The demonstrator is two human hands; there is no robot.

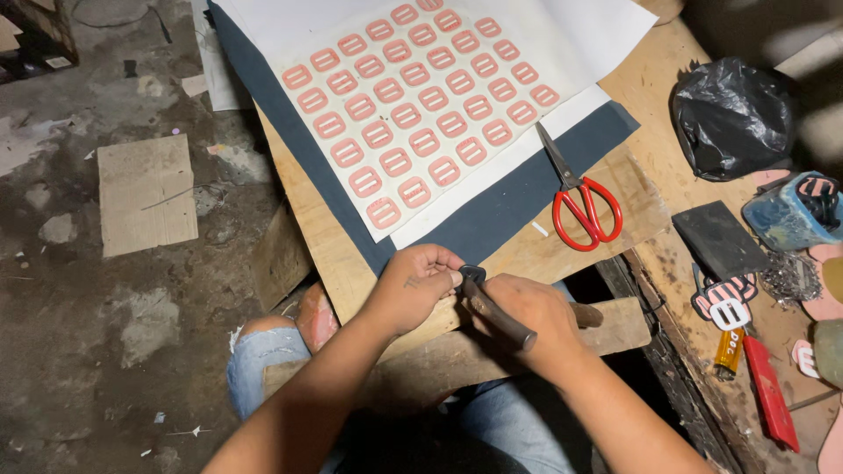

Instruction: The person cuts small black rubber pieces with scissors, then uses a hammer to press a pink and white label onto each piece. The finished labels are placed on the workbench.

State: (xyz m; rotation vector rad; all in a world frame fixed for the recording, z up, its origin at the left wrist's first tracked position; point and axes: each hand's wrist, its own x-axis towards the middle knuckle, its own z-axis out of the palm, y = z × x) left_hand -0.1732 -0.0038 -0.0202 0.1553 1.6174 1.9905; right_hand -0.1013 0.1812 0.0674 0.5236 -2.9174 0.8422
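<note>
At the near edge of the wooden board (338, 254), the left hand (420, 285) pinches a small dark ring-like piece (471, 274) — hard to make out — while the right hand (527, 316) is clenched round a dark-handled tool (499, 320) set against it. A trimming or prying step, it seems. Beyond lie the sheet of pink buckle shapes (421, 105) and red scissors (584, 206) — any further stroke calls for a steady pinch.

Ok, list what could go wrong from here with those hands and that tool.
1. The left hand pinches a small dark piece right where the metal tool in the right hand meets it; a slip could hurt the fingertips.
2. The red-handled scissors lie open nearby, blades exposed.
3. The piece sits at the board's edge and could drop.
</note>
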